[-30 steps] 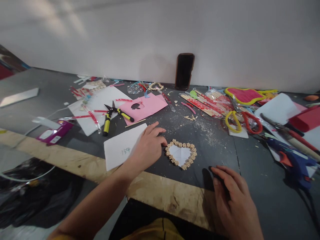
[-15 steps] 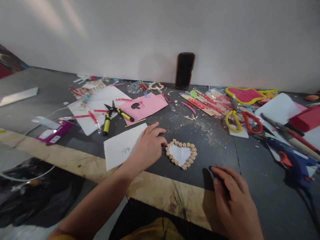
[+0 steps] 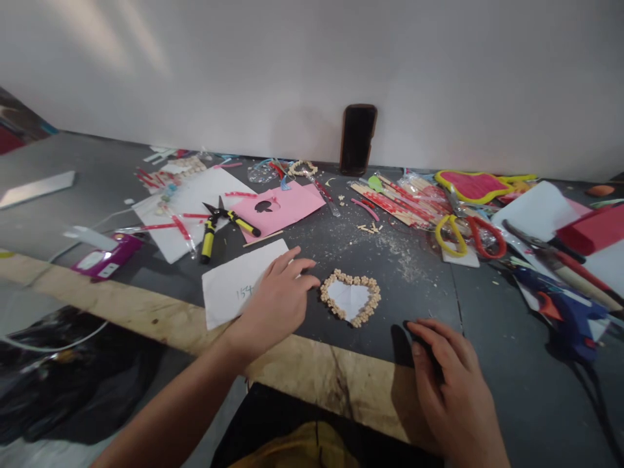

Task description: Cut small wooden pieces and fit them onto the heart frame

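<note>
A heart-shaped ring of small pale wooden pieces (image 3: 374, 294) lies on the dark table, with a white paper heart (image 3: 349, 298) inside it. My left hand (image 3: 280, 299) is just left of the heart, fingers spread and holding nothing; its fingertips come close to the ring, and I cannot tell if they touch. Under that hand is a white sheet (image 3: 224, 286) with green handwriting, partly covered by my palm. To the right of the heart, near the table's front edge, my right hand (image 3: 455, 380) rests with thumb and fingers apart and nothing visible in it.
Yellow-handled pliers (image 3: 208, 240) and a pink card (image 3: 297, 207) lie at the back left. A phone (image 3: 358, 140) leans on the wall. Scissors (image 3: 487, 237), wrapped chopsticks (image 3: 394, 201) and a blue glue gun (image 3: 572, 315) with its cord occupy the right side.
My left hand has drawn back slightly to the left, its fingers spreading a little more. My right hand stays nearly still. The whole view has shifted slightly.
</note>
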### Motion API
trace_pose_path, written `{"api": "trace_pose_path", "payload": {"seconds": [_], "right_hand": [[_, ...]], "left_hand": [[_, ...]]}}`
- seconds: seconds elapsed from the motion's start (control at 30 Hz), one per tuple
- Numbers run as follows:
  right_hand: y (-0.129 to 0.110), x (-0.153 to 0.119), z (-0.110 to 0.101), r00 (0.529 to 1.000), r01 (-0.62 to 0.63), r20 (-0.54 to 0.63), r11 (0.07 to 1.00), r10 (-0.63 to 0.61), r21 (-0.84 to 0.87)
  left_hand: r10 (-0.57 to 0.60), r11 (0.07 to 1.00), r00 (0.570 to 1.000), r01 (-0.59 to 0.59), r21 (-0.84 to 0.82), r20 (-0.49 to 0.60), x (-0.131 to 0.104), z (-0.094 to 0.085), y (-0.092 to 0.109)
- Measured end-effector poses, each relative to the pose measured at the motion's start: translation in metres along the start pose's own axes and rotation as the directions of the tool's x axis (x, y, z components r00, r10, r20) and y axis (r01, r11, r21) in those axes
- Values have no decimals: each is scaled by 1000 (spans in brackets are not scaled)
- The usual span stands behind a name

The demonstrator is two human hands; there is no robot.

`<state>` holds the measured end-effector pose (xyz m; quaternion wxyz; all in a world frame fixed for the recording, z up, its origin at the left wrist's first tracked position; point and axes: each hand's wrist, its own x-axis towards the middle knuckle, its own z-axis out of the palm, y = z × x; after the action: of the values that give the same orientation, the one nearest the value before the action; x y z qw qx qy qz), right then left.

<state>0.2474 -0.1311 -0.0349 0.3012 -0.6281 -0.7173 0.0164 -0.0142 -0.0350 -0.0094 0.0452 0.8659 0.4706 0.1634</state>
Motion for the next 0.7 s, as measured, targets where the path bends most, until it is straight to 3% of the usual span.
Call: {"api": "trace_pose_path", "payload": {"seconds": [0.33, 0.7], "right_hand": [[0, -1, 0, 1000, -26, 0, 1000, 26, 6], [0, -3, 1, 999, -36, 8, 999, 36, 8]], "left_hand": [[-130, 990, 990, 133, 52, -44, -32, 14, 17], [-92, 988, 991, 102, 115, -93, -36, 27, 19]]}}
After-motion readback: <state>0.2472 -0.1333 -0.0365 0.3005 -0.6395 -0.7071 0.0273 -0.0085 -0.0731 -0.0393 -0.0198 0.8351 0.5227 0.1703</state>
